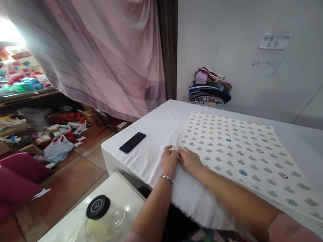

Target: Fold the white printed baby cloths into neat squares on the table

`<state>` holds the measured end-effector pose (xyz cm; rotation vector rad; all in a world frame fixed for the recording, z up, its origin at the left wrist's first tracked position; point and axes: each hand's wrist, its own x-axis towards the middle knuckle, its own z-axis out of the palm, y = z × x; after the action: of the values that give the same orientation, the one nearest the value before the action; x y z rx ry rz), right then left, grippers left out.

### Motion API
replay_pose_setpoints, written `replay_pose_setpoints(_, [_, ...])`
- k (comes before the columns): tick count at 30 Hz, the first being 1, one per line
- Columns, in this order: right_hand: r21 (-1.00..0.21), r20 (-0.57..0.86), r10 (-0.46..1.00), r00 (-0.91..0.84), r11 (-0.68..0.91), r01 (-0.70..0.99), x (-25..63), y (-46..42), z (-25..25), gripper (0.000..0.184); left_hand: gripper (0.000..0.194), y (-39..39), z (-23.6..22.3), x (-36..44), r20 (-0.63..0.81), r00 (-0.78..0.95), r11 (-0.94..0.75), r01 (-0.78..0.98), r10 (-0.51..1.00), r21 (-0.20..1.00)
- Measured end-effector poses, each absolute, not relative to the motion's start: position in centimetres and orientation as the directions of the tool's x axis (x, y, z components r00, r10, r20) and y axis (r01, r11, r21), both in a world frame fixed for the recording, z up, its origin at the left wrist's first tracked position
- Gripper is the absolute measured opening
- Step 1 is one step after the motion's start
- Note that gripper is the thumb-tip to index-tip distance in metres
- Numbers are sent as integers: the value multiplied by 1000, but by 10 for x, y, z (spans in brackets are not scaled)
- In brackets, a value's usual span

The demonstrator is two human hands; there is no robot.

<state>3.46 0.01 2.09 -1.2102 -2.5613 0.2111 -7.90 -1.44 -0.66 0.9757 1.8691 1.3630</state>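
Observation:
A white cloth [230, 155] printed with grey shapes and small coloured figures lies spread over the white-covered table [156, 125]. My left hand [170, 161], with a bracelet at the wrist, is closed on the cloth's near left edge. Right beside it, my right hand [190, 161] pinches the same edge, its fingers bent against the fabric. The two hands almost touch. Plain white fabric hangs below them over the table's front. My fingertips are partly hidden by the hands themselves.
A black phone [132, 142] lies on the table to the left. Folded clothes [209, 87] are stacked by the wall. On a lower white surface [119, 185] stands a jar with a black lid [98, 207], near clear plastic. A pink roll [7, 187] lies on the floor.

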Motion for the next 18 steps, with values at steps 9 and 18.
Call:
replay_pose_setpoints(9, [-235, 261, 704, -660, 710, 664, 43, -8, 11, 21, 34, -15, 2, -78, -18, -555, 263, 365, 831, 893])
replay_pose_setpoints(18, [-117, 247, 638, -729, 766, 632, 149, -36, 7, 32, 41, -8, 6, -79, 7, -573, 323, 473, 820, 819])
